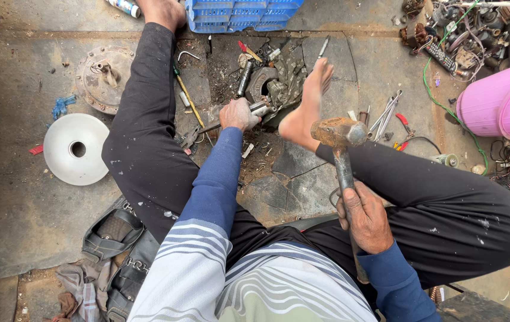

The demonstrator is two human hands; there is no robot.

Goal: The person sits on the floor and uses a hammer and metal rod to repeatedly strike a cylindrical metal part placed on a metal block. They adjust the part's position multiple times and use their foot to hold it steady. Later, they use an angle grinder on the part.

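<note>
Sitting on a stone floor (22, 214), legs spread, looking straight down. Right hand (365, 217) clenching the handle of a rusty hammer (340, 132), head raised and hanging above the lap, just beside the bare right foot (307, 110). Left hand (239, 114) gripping a chisel-like metal tool (259, 108), fingers wrapped tight around it, tip pointing into a grey metal part (262, 82) lying on the ground ahead. Right foot pressing against that part's side, seemingly pinning it; exact contact hard to tell. Lying around: white round disc (76, 149) well to the left, round rusty cover (103, 77) beyond it, blue crate (240, 15) at the top edge, pink tub (502, 101) at right beside tangled wires and scrap (464, 36), loose wrenches (385, 116) near the hammer head.
</note>
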